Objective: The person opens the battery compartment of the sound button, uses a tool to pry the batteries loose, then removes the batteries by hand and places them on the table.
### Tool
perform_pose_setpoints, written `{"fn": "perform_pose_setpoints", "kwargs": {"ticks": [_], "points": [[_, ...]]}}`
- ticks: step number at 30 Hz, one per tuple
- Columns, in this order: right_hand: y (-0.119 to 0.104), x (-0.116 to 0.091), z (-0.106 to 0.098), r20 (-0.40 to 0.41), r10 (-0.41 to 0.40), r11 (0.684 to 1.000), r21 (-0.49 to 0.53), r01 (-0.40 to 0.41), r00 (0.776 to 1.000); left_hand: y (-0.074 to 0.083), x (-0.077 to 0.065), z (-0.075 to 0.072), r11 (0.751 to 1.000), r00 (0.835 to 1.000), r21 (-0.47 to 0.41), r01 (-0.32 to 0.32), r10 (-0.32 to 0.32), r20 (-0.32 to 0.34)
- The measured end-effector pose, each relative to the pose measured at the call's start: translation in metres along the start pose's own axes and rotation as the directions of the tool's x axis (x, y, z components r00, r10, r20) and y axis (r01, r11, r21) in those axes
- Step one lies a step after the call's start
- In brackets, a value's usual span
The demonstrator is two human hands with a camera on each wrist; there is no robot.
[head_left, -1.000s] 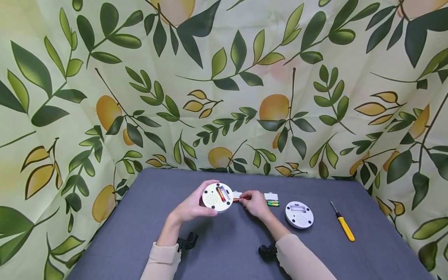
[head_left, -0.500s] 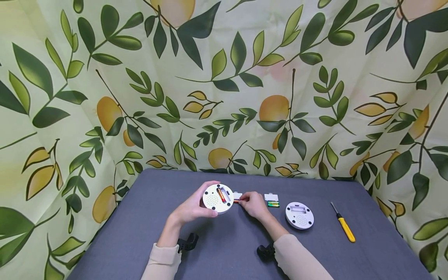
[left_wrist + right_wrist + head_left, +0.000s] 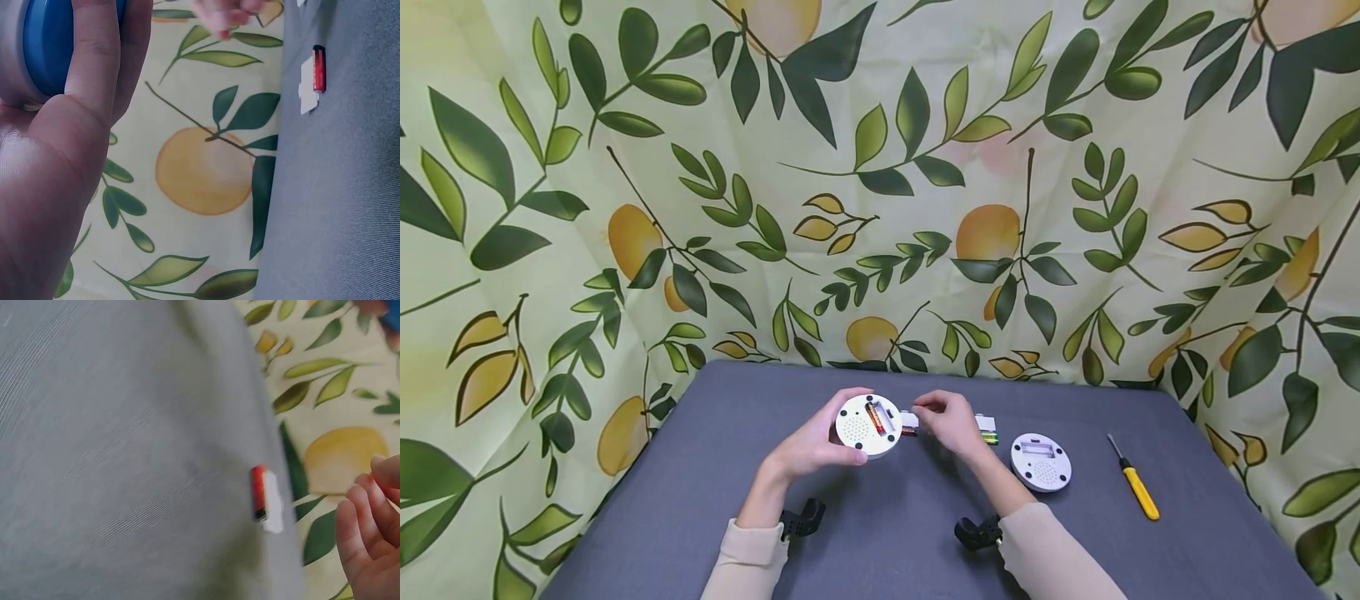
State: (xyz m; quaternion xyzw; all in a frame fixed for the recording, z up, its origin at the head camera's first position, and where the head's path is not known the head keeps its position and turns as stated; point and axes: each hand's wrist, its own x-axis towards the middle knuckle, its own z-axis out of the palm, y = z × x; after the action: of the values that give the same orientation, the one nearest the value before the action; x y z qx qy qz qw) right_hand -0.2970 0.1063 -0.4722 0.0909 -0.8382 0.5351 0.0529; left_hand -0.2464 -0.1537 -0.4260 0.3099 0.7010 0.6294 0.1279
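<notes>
My left hand [image 3: 811,442] grips a round white battery-powered device [image 3: 854,427] by its edge, its back with speaker holes and open battery compartment in sight. One orange-red battery [image 3: 875,418] sits in that compartment beside a vacant slot. The device's blue front [image 3: 53,44] shows against my fingers in the left wrist view. My right hand [image 3: 951,422] hovers just right of the device, fingers bent and thumb near the index finger, with nothing visible in its grasp. Below it, a red-and-black battery [image 3: 258,492] lies alongside a white battery cover [image 3: 272,503] on the table.
A second round white device [image 3: 1041,473] lies with its compartment open, to the right of my right hand. Green batteries [image 3: 991,437] and another white cover [image 3: 987,422] are partly behind that hand. Farther right rests a yellow-handled screwdriver [image 3: 1138,487]. A leaf-patterned cloth [image 3: 880,250] rises behind the grey table [image 3: 745,400].
My right hand has lifted off the red battery by the cover and moved slightly right and up; that battery stays on the table. The left hand holds the device almost still.
</notes>
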Motion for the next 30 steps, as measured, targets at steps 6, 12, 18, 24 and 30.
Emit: {"fn": "perform_pose_setpoints", "kwargs": {"ticks": [6,12,18,24,30], "points": [[-0.028,-0.003,-0.008,-0.005,-0.04,0.997,0.065,0.04,0.999,0.0,0.0,0.001,1.0,1.0,0.003,-0.005,0.005,0.001],[-0.048,-0.007,-0.014,0.0,-0.118,0.989,0.092,0.117,0.993,0.002,0.0,0.002,1.0,1.0,0.003,-0.004,0.004,-0.004],[-0.065,-0.015,-0.016,0.028,-0.168,0.979,0.118,0.163,0.985,0.001,0.0,0.002,1.0,1.0,-0.008,-0.008,0.008,0.004],[-0.076,-0.02,-0.014,0.09,-0.238,0.964,0.142,0.224,0.967,0.0,0.001,0.002,1.0,1.0,-0.024,-0.014,0.014,0.016],[-0.082,-0.021,-0.008,0.135,-0.326,0.945,0.075,0.318,0.936,0.001,0.001,0.003,0.999,0.999,-0.049,-0.023,0.025,0.036]]}}
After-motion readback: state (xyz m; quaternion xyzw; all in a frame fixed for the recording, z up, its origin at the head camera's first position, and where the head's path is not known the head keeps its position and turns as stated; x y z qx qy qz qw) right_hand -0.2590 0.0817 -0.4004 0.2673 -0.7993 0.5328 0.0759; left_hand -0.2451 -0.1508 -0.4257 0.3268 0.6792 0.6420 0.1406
